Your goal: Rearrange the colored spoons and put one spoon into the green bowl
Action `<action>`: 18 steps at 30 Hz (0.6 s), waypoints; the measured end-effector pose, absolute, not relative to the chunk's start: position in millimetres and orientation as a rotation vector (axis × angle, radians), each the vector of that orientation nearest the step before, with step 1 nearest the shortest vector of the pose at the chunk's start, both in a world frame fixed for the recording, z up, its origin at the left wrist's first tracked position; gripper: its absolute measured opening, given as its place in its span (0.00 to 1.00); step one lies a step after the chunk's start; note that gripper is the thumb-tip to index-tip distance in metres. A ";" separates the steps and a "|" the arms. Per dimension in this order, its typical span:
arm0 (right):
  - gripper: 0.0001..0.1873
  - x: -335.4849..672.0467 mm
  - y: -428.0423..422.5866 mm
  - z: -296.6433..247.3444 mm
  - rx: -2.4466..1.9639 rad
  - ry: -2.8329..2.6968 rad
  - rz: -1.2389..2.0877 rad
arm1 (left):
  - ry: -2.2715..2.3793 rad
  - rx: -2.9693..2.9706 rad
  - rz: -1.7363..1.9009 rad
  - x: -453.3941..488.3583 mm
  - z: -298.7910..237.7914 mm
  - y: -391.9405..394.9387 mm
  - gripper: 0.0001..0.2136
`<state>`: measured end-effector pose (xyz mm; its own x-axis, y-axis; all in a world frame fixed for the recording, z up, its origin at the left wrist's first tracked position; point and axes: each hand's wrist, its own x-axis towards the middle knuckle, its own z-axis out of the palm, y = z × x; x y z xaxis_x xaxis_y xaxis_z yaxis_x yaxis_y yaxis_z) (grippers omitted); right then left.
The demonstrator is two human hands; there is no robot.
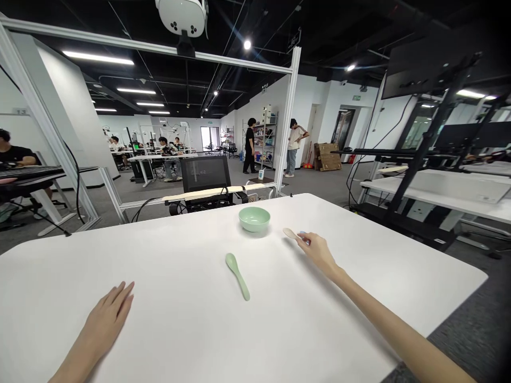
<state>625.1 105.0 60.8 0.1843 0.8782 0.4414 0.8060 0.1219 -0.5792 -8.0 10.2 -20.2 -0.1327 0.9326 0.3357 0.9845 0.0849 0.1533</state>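
Note:
My right hand (317, 252) is closed around the handle of a pale beige spoon (289, 233), whose bowl end points left. A small bit of blue shows at the fingertips; I cannot make out what it is. Just left of that spoon stands a light green bowl (254, 219), upright, its inside looking bare from here. A light green spoon (238, 276) lies on the table nearer to me, handle towards me. My left hand (104, 318) rests palm down at the left, fingers stretched out, touching only the table.
The white table (171, 330) has rounded corners. Behind its far edge stand a metal frame (294, 106) and a black mesh chair (206, 173). A dark monitor stand (415, 154) rises beyond the right edge. Several people are farther back in the room.

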 end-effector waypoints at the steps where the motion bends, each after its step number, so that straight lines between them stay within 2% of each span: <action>1: 0.24 629.8 102.8 55.6 -1.709 -1.622 0.120 | -2.193 -1.956 -0.523 -9.4 -22.1 10.9 0.34; 7: 0.23 649.4 95.2 35.9 -1.804 -1.677 0.129 | -2.147 -1.941 -0.570 -14.8 -30.0 13.5 0.32; 13: 0.26 677.6 114.4 39.8 -1.923 -1.551 -0.106 | -2.168 -1.956 -0.571 -15.7 -29.3 13.8 0.33; 18: 0.19 697.7 124.2 44.8 -2.118 -1.589 0.176 | -2.180 -1.955 -0.562 -13.6 -28.6 12.7 0.34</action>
<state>697.7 124.2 44.8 0.3161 0.9313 0.1809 0.8690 -0.2077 -0.4492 -13.6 12.7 -28.6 -0.1328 0.9227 0.3619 0.9827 0.0750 0.1693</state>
